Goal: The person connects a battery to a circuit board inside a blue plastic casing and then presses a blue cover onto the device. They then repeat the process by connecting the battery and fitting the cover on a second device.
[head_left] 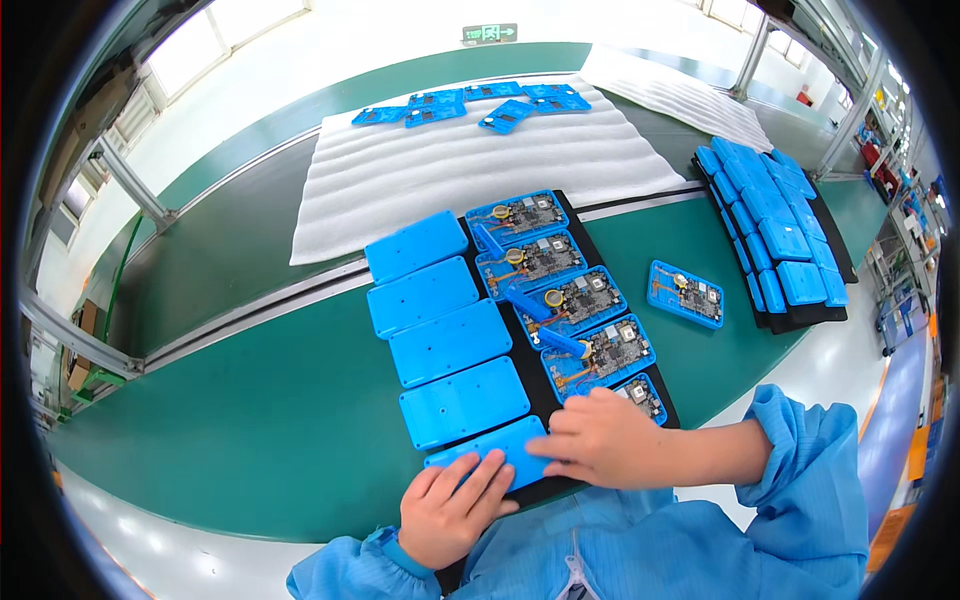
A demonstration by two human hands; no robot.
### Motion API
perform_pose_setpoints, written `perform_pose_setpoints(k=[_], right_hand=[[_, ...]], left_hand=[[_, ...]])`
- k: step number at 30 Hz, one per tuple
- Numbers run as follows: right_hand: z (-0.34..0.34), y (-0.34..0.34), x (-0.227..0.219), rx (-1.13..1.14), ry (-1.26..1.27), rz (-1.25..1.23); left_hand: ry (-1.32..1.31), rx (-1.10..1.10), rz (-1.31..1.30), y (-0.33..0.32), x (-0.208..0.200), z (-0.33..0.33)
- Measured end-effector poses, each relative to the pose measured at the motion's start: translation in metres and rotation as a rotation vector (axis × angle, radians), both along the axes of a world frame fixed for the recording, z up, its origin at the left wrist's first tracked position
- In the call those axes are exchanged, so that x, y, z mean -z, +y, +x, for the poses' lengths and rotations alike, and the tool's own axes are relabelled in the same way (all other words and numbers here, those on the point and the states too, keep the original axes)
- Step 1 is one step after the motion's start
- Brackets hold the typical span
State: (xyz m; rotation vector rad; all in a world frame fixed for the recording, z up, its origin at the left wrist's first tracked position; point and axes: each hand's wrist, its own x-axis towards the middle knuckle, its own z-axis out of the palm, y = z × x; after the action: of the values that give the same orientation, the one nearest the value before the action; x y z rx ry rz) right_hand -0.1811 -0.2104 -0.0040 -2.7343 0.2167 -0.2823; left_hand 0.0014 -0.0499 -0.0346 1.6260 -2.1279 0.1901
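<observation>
Hands (530, 470) on nearest blue cover (490, 455) — open circuit-board trays (565, 300) alongside

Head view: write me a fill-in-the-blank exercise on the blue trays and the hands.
1. Both hands rest on the ____ blue cover of the column.
2. The black mat carries closed covers on its ____ side.
3. One open tray lies alone on the ____ belt.

Missing words: nearest; left; green
</observation>
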Motion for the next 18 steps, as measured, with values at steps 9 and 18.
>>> perform_pose_setpoints(k=[9, 18], right_hand=[[0.004, 0.006, 0.003, -0.115, 0.1, -0.328], [0.024, -0.108, -0.051, 0.247, 0.047, 0.179]], left_hand=[[-0.05, -0.008, 0.139, -0.011, -0.033, -0.002], [-0.059, -0.092, 0.354, -0.06, -0.169, 0.034]])
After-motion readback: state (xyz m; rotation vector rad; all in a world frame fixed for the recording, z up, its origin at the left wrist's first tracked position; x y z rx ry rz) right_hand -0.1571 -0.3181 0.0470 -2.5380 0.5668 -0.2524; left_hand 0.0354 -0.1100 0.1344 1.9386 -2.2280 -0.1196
